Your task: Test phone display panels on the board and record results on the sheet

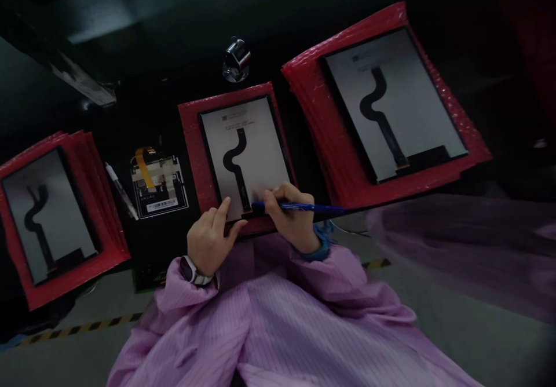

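Note:
In front of me, a display panel (264,138) lies on a red bubble-wrap sheet (191,138), its pale back facing up. A dark S-shaped flex cable (235,164) runs down that back to the lower edge. My left hand (212,233) rests at the panel's lower left corner, thumb and forefinger spread apart. A blue pen (299,206) is gripped in my right hand (291,216), its tip beside the lower end of the cable. Whether the tip touches the panel, I cannot tell.
Similar panels lie on stacked red bubble-wrap at right (417,97) and left (56,213). Between the left stack and my panel are a white pen (120,190) and a small module with an orange ribbon (163,193). A chrome tally counter (237,59) stands behind.

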Tool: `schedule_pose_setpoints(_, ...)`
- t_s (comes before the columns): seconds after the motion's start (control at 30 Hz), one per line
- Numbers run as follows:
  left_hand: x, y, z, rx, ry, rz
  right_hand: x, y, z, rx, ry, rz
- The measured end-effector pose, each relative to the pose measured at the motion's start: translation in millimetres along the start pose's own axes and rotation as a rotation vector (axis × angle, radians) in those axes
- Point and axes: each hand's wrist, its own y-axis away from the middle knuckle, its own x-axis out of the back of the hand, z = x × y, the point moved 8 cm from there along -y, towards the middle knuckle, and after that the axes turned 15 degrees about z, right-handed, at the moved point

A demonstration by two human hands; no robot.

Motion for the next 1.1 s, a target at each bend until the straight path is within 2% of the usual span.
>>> schedule_pose_setpoints(0.2, -0.4, -0.6, -0.1, 0.0, 0.004, -0.019, -4.6, -3.9, -7.1, 0.047, 0.043, -0.045)
schedule_pose_setpoints(0.33, 0.0, -1.0, 0.3, 0.001, -0.01, -0.031, -6.3, -2.4, -4.8, 0.018, 0.035, -0.065)
schedule_pose_setpoints(0.43, 0.1, -0.9, 0.5, -0.001, -0.017, -0.036, -2.9, -1.2, 4.3, -0.115, -0.06, -0.034)
schedule_pose_setpoints(0.53, 0.8, -1.5, 0.6, -0.006, 0.001, -0.021, 11.6, -4.2, 13.3, -0.286, -0.268, 0.08)
schedule_pose_setpoints(0.6, 1.3, -2.4, 0.6, -0.018, 0.007, -0.006, 25.6, -12.1, 9.7, -0.291, -0.414, 0.12)
schedule_pose_setpoints(0.7, 2.2, -4.2, 0.6, -0.045, 0.005, 0.02, 62.1, -33.8, -8.4, -0.104, -0.457, 0.183)
schedule_pose_setpoints(0.8, 1.9, -5.9, -0.9, -0.056, -0.001, 0.037, 120.2, -57.2, -17.8, 0.081, -0.303, 0.425)
schedule_pose_setpoints(0.87, 1.2, -6.4, -3.0, -0.055, -0.009, 0.047, 158.8, -70.8, -10.5, 0.091, -0.216, 0.604)
schedule_pose_setpoints(0.93, 0.5, -6.5, -4.6, -0.062, -0.012, 0.06, 187.2, -85.6, 3.5, 0.071, -0.146, 0.701)
schedule_pose_setpoints(1.0, -0.6, -6.1, -5.6, -0.076, -0.012, 0.065, 201.3, -103.8, 19.6, 0.06, -0.074, 0.691)
schedule_pose_setpoints(1.1, -1.6, -6.1, -7.0, -0.089, -0.027, 0.069, 201.4, -130.1, 43.6, 0.051, 0.002, 0.588)
